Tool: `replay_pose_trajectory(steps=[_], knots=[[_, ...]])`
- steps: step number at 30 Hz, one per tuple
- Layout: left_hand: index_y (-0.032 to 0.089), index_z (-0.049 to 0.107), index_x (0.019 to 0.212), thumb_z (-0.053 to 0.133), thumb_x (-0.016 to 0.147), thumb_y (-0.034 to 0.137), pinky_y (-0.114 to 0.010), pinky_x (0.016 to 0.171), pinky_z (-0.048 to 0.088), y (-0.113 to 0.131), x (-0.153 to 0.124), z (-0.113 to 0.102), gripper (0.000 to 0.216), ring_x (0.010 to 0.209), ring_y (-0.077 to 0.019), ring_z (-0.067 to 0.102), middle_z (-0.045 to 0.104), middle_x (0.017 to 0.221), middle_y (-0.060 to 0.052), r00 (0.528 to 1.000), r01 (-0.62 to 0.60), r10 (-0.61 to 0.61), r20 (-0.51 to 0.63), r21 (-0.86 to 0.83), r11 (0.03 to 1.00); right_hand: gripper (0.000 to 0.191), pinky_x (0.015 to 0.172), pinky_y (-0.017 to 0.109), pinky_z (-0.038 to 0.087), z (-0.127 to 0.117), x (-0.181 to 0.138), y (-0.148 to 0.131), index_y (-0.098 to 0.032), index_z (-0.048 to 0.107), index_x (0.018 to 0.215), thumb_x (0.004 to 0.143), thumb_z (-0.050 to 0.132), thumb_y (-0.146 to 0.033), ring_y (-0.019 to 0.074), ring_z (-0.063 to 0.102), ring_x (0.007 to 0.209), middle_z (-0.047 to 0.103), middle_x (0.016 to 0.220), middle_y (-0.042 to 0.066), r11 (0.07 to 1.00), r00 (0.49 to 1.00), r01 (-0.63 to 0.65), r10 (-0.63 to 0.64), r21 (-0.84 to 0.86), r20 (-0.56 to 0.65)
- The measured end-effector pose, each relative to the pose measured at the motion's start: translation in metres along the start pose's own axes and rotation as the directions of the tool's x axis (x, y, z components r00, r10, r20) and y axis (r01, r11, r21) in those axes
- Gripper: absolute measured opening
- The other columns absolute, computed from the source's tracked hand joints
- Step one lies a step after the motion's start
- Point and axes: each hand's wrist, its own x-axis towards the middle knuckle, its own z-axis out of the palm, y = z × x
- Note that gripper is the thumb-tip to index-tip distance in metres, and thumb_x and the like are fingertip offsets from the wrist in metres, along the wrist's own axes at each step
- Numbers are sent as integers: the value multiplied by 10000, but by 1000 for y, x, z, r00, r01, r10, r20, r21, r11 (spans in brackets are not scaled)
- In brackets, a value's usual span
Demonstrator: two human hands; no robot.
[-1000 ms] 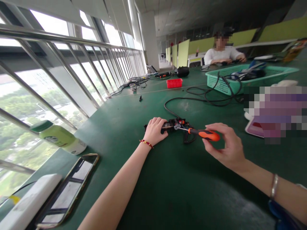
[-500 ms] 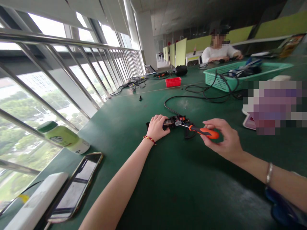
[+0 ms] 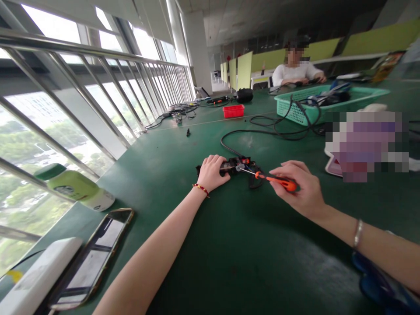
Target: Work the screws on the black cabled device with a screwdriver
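Observation:
A small black device [image 3: 241, 166] with exposed parts lies on the green table [image 3: 236, 245], a black cable [image 3: 229, 148] running from it. My left hand [image 3: 211, 172] is closed over its left end and presses it down. My right hand [image 3: 297, 189] is wrapped round the orange handle of a screwdriver [image 3: 274, 180]. The metal tip of the screwdriver rests on the middle of the device.
A phone [image 3: 93, 258], a white block [image 3: 36, 275] and a green-capped bottle [image 3: 74, 188] lie at the left by the railing. A teal basket [image 3: 328, 103], a red box [image 3: 233, 111] and loose cables sit farther back. Another person [image 3: 297, 70] sits at the far end.
My right hand has closed further over the screwdriver handle and hides more of it. The view has shifted slightly; my left hand stays on the device.

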Motion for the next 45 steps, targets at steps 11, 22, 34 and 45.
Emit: replay_pose_trajectory(steps=[11,22,34,45], knots=[[196,526,949,565,679,278,-354,821,410,1,1,-1,285,930,-232,484,569,939,-51,1000,9,-9,-8,-11,1000,165,700,355,498,-2,-1,-2,-228,578,914,753,616,-223,183,591,713,633,745,14,997,997,-77,77,2,17],[197,526,953,561,683,283,-357,811,413,0,0,2,285,919,-234,488,572,934,-49,1000,17,-17,-9,-15,1000,201,683,347,508,0,-2,1,-223,577,945,751,624,-202,180,589,732,612,787,23,993,993,-118,117,31,15],[198,527,966,556,694,286,-363,819,412,0,1,1,288,933,-237,485,570,949,-53,1000,25,-25,3,-27,999,242,699,360,516,-1,-3,1,-221,579,978,741,625,-211,195,605,765,622,816,32,988,989,-148,148,33,6],[204,528,974,566,690,291,-359,820,414,1,1,0,300,941,-239,488,569,961,-54,999,39,-39,22,-20,999,96,692,353,479,-4,4,-3,-247,634,844,808,560,-198,143,582,618,670,694,-15,998,994,-69,68,10,88]])
